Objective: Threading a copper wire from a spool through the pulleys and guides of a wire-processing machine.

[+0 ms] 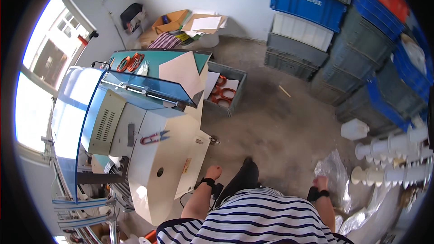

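Observation:
My left hand (pixel 214 172) hangs beside the cream-coloured machine (pixel 167 153), apart from it, with its fingers curled in and nothing visible in them. On the other side of my body, my right hand (pixel 321 182) hangs low in front of a clear plastic sheet (pixel 333 171) on the floor. Its fingers are too small and smeared to read. Both wrists wear black bands. A pair of thread snips (pixel 154 138) with red and blue parts lies on the machine's top, beyond reach of either hand as they hang. A tinted clear cover (pixel 153 86) stands raised over the machine.
Behind the machine, a green-topped table (pixel 156 58) carries orange wire coils (pixel 131 62) and cardboard. A grey crate (pixel 238 91) holds more coils. Stacked plastic crates (pixel 307 3) line the right, with a white jug (pixel 355 129) and white spools (pixel 384 147) nearer. A thin strip (pixel 285 91) lies on the floor.

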The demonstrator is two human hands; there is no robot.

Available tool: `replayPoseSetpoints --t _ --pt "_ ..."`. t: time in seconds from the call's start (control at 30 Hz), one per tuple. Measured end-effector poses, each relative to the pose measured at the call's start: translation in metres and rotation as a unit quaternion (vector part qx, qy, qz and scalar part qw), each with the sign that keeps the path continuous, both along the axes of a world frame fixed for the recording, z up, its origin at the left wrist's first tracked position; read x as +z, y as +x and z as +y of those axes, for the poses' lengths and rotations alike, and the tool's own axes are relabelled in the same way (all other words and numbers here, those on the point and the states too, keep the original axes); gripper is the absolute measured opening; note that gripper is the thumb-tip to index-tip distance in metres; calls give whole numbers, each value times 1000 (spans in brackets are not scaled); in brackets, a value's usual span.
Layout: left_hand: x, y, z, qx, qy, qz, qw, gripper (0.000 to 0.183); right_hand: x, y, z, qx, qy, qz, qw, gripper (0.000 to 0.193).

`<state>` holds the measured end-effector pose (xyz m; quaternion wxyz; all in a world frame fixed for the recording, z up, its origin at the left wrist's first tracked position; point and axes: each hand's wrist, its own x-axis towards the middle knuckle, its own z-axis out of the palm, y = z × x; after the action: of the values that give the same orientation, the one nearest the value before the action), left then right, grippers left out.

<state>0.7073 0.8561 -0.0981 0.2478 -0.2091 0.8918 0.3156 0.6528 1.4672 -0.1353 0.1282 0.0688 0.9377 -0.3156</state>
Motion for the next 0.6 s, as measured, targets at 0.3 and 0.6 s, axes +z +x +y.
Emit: replayPoseSetpoints --t 0.3,0.6 --pt "-14 -234 -15 196 59 -20 979 29 119 -363 -145 -57 -129 53 989 11" --pt "46 -543 -43 250 80 172 949 25 178 -593 -192 -129 -241 -103 957 9"
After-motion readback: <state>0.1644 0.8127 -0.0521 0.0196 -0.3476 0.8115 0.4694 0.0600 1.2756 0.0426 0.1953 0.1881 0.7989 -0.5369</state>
